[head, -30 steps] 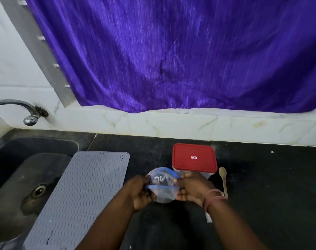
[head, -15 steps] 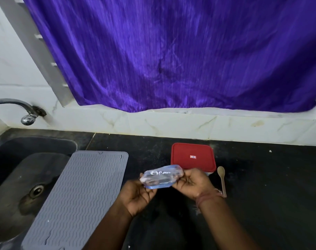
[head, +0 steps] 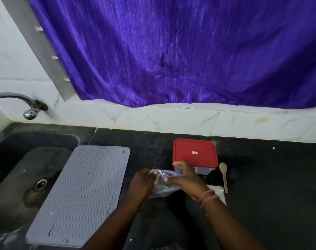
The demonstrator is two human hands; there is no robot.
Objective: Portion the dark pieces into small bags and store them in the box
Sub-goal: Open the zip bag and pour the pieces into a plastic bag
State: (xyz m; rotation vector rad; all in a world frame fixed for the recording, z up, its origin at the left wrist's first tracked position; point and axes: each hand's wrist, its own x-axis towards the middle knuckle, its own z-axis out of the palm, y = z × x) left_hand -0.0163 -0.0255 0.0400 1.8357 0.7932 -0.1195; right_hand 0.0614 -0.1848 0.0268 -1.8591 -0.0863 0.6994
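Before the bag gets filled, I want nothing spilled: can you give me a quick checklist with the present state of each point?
1. Small clear bag held by both hands: ok, the left hand and the right hand grip it.
2. Bag mouth open: cannot tell, it is crumpled between the fingers.
3. Box open to receive bags: not ok, its red lid is on.
4. Spoon within reach: ok, it lies just right of the box.
5. Dark pieces in sight: not ok, none visible.
6. Grey mat clear of the hands: ok.
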